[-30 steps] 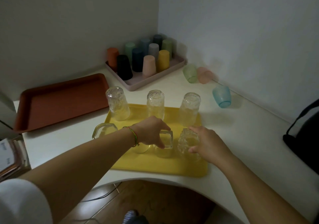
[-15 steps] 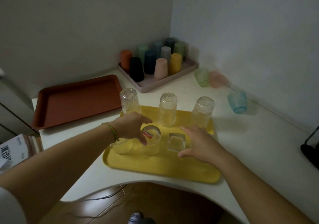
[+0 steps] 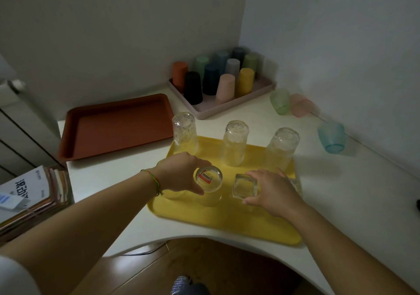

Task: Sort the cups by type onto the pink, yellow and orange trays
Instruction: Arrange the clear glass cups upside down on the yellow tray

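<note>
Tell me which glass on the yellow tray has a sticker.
The round glass gripped by the left hand: its upturned base bears a red-and-white sticker. The square glass beside it and the three tall glasses behind show none.

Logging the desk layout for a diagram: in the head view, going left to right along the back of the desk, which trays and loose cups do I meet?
orange tray → pink tray → green tinted cup → pink tinted cup → blue tinted cup
</note>
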